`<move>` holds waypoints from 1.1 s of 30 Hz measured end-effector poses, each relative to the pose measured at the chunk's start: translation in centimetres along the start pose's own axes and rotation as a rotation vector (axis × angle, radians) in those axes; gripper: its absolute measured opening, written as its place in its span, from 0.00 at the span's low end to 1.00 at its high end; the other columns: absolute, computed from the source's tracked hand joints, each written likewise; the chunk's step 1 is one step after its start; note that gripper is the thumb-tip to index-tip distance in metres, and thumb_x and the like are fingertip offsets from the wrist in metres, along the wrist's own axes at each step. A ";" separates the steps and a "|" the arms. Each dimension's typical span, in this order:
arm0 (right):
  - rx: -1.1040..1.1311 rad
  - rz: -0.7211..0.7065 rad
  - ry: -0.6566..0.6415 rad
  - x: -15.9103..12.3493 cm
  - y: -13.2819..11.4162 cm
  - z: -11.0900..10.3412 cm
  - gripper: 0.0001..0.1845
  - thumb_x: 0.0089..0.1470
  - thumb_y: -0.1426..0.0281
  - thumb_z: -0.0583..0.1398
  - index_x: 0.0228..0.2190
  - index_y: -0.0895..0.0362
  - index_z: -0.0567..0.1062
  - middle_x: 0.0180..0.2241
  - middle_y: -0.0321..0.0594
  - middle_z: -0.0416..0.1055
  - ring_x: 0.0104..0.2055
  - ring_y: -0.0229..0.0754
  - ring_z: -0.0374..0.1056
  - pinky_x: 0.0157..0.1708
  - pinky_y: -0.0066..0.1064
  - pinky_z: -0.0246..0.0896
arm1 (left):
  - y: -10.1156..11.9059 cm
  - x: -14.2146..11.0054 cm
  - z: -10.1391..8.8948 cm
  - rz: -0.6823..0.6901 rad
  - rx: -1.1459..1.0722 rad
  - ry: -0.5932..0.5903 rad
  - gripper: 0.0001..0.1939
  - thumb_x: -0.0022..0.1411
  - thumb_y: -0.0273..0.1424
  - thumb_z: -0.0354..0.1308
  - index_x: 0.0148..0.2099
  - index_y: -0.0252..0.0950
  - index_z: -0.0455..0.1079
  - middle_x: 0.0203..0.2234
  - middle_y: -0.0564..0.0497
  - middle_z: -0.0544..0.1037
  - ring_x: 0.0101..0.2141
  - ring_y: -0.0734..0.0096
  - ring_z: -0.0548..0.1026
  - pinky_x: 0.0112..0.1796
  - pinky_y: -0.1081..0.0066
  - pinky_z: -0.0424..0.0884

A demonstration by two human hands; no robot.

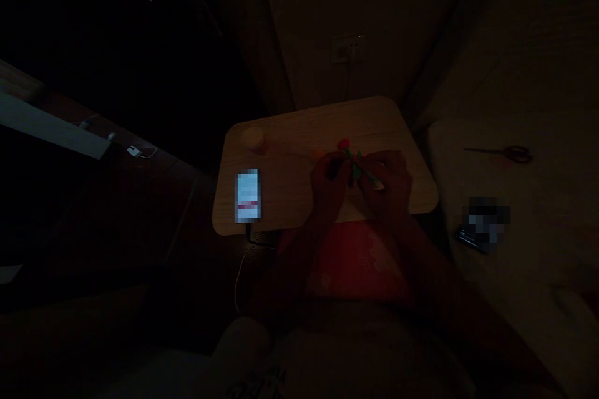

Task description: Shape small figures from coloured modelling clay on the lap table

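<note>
Above the bench (290, 190), by the right hand (390, 181) and the left hand (327, 182), a green piece (356, 171) is pinched, a smaller red piece (344, 144) being seen just beyond it. Fingertip shaping or fitting is seemingly underway; steady, fine adjustment is called for next.

On the counter (290, 193) before me, a phone (248, 196) lies near the left edge, a cup (254, 140) behind it. Right of both, I place the left hand (328, 181) and right hand (387, 184), a small item (356, 169) between them. Behind the counter: a wall socket (346, 50). Farther right, on a broad surface (552, 212), scissors (515, 153) lie behind a device (482, 230).
</note>
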State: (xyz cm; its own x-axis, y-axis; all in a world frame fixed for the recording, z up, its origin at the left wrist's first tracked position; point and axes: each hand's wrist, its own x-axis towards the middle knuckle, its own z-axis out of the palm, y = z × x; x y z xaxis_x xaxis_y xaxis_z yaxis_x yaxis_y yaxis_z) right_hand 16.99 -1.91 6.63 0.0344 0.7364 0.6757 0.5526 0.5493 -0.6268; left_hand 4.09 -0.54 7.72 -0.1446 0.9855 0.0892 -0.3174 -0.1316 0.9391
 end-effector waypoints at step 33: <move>0.006 -0.056 -0.037 4.2 0.8 0.7 0.22 0.59 0.63 0.66 0.55 0.48 0.77 0.45 0.44 0.78 0.48 0.54 0.71 0.54 0.52 0.64 | 1.8 3.3 -3.2 -0.019 -0.066 0.003 0.20 0.56 0.48 0.72 0.34 0.37 0.74 0.32 0.50 0.80 0.31 0.71 0.78 0.29 0.72 0.73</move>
State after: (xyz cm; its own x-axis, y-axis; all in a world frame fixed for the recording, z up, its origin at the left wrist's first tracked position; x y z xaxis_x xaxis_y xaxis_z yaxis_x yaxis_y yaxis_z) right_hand 17.00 1.93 8.73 -0.0272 0.7186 0.6949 0.5477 0.5922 -0.5910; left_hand 0.01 2.08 8.61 -0.1408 0.9875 0.0704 -0.3812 -0.1197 0.9167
